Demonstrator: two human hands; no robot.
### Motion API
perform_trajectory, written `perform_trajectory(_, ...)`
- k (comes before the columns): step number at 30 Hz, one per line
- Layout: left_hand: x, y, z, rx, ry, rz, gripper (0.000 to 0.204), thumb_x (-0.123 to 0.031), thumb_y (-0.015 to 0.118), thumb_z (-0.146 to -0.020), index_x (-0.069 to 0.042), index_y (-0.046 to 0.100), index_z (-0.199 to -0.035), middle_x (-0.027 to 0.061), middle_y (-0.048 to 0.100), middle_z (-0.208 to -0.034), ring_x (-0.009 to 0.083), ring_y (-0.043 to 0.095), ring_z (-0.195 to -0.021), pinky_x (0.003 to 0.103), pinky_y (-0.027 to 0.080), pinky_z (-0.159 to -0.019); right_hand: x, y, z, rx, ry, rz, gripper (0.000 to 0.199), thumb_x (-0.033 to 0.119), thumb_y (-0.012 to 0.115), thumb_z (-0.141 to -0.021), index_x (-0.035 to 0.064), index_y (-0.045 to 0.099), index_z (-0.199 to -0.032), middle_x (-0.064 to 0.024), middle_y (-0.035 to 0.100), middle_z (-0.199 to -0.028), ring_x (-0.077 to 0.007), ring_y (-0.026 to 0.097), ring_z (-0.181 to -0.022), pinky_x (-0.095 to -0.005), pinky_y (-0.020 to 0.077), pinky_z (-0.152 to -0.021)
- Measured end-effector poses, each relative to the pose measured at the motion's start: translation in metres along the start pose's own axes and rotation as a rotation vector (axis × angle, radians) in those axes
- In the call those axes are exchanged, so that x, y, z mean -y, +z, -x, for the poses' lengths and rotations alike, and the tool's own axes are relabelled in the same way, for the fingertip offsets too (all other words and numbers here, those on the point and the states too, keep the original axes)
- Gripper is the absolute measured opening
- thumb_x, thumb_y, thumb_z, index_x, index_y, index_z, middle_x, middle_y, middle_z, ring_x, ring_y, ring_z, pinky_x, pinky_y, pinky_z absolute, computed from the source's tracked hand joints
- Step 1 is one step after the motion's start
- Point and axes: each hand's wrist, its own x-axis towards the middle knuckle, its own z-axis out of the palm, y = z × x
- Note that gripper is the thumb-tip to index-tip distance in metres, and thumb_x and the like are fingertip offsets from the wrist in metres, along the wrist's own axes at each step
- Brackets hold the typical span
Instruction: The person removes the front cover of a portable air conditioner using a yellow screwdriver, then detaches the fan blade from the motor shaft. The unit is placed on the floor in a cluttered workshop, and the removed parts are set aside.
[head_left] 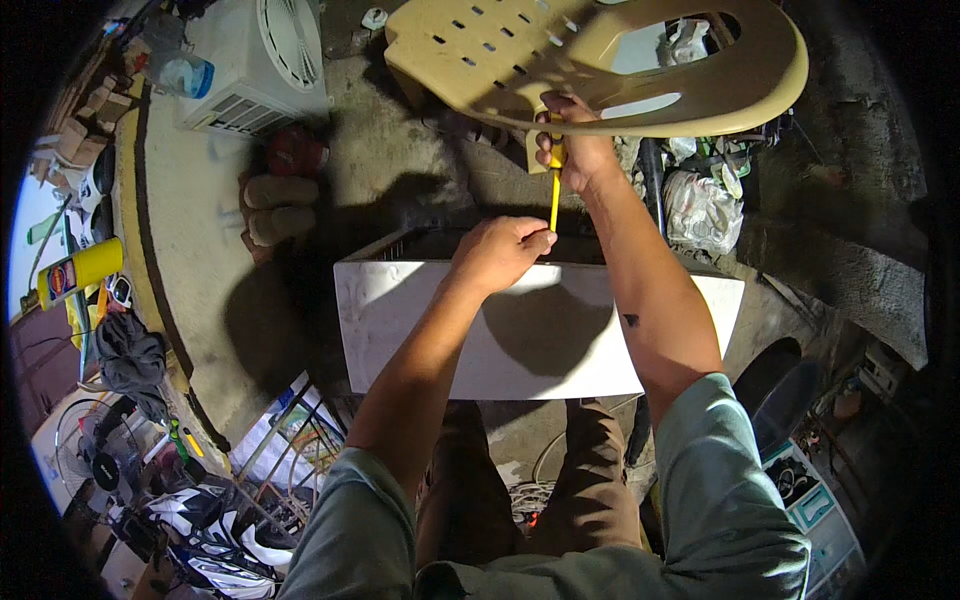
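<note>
My right hand (582, 150) is wrapped round the handle of a yellow screwdriver (555, 205), held upright with its shaft pointing down. My left hand (503, 252) pinches at the shaft's lower end, thumb and forefinger together; the tip itself is hidden by the fingers. Both hands are over the upper edge of a white box-shaped casing (410, 330), which stands in front of my legs. Its broad smooth side faces me, and its dark inside shows only in part behind that edge. The shadow of my upper body falls across the white side.
A beige plastic chair (770, 90) stands just beyond my right hand. At the far left is a white fan unit (215, 95) with a round grille. Tan shoes (280, 208) lie left of the casing. A plastic bag (703, 213) and clutter lie right; a yellow can (82, 272) sits far left.
</note>
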Motion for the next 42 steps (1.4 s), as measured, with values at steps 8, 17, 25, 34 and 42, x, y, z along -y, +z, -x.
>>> perform_trajectory(8, 0.006, 0.001, -0.007, 0.035, 0.008, -0.034, 0.028, -0.035, 0.069, -0.092, -0.011, 0.076, -0.104, 0.0075, 0.077, -0.093, 0.0265, 0.073, -0.083, 0.039, 0.055, -0.076, -0.017, -0.009, 0.006, -0.053, 0.085, 0.108, 0.024, 0.028, 0.053, -0.101, 0.0123, 0.053, -0.119, -0.0054, 0.054, -0.086, -0.0174, 0.051, -0.065, -0.0310, 0.0417, -0.052)
perform_trajectory(17, 0.008, 0.002, -0.007, 0.065, -0.017, -0.052, 0.024, -0.031, 0.071, -0.091, -0.010, 0.076, -0.102, 0.0071, 0.077, -0.090, 0.0256, 0.073, -0.083, 0.039, 0.055, -0.075, -0.023, -0.009, 0.010, -0.091, 0.045, 0.067, 0.020, 0.031, 0.053, -0.103, 0.0124, 0.058, -0.109, -0.0047, 0.055, -0.080, -0.0179, 0.051, -0.059, -0.0327, 0.0427, -0.048)
perform_trajectory(25, 0.013, 0.003, -0.009, 0.074, -0.002, 0.026, 0.023, -0.028, 0.071, -0.090, -0.008, 0.076, -0.101, 0.0065, 0.077, -0.087, 0.0237, 0.073, -0.080, 0.037, 0.055, -0.074, -0.022, -0.007, 0.011, -0.130, 0.041, 0.183, 0.015, 0.025, 0.056, -0.101, 0.0126, 0.056, -0.110, -0.0030, 0.055, -0.081, -0.0161, 0.051, -0.061, -0.0328, 0.0431, -0.049)
perform_trajectory(34, 0.012, 0.003, -0.006, 0.045, 0.064, -0.012, 0.023, -0.026, 0.071, -0.089, -0.009, 0.073, -0.103, 0.0123, 0.075, -0.090, 0.0290, 0.073, -0.082, 0.040, 0.055, -0.074, -0.032, -0.011, 0.009, -0.117, -0.202, 0.579, 0.040, 0.005, 0.056, -0.096, 0.0129, 0.046, -0.134, -0.0061, 0.056, -0.094, -0.0162, 0.052, -0.069, -0.0335, 0.0474, -0.058)
perform_trajectory(42, 0.008, 0.003, -0.005, 0.009, 0.082, -0.050, 0.018, -0.019, 0.072, -0.092, -0.002, 0.071, -0.100, 0.0072, 0.072, -0.080, 0.0138, 0.066, -0.072, 0.031, 0.053, -0.068, -0.001, -0.013, 0.020, 0.136, 0.220, -0.042, 0.040, 0.005, 0.056, -0.082, 0.0158, 0.053, -0.121, -0.0081, 0.057, -0.091, -0.0209, 0.056, -0.069, -0.0359, 0.0484, -0.060)
